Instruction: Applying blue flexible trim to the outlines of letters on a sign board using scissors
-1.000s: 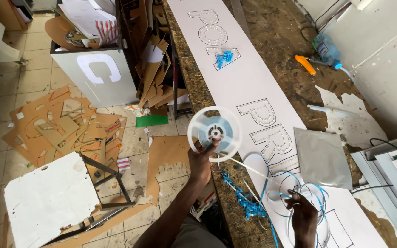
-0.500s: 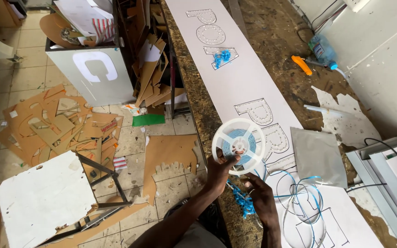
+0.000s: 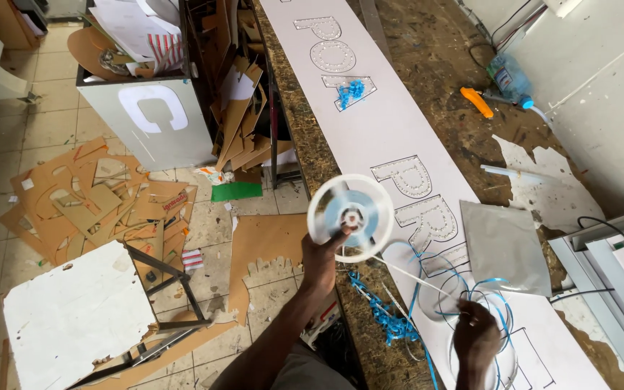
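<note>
Left hand (image 3: 323, 256) is up over the near edge of the desk (image 3: 305, 137), fingers clenched on a white plastic reel (image 3: 350, 217), held flat-face to the camera and blurred at the rim. A thin white strip (image 3: 413, 278) runs off the reel, down and to the right, straight toward the right hand (image 3: 477, 339). That right hand sits low over the long white sign panel (image 3: 391, 130), fingers curled around the strip among loose blue-edged coils (image 3: 485, 303); exactly how tight the grip is, hard to tell, but the strip ends in the closed hand.

The sign panel lies lengthwise along the desk, with outlined letters (image 3: 427, 217) filled with small dots. A silver-grey sheet (image 3: 507, 245) rests on the panel just right of the letters. Blue scraps (image 3: 384, 318) are piled at the desk edge between the two hands, and another blue clump (image 3: 352, 92) sits inside a letter farther up the panel. An orange tool (image 3: 477, 102) and a clear plastic bottle (image 3: 508, 74) lie on the desk's far right. On the floor to the left: cardboard offcuts (image 3: 95, 209), a white board (image 3: 74, 318), a green piece (image 3: 236, 191).
</note>
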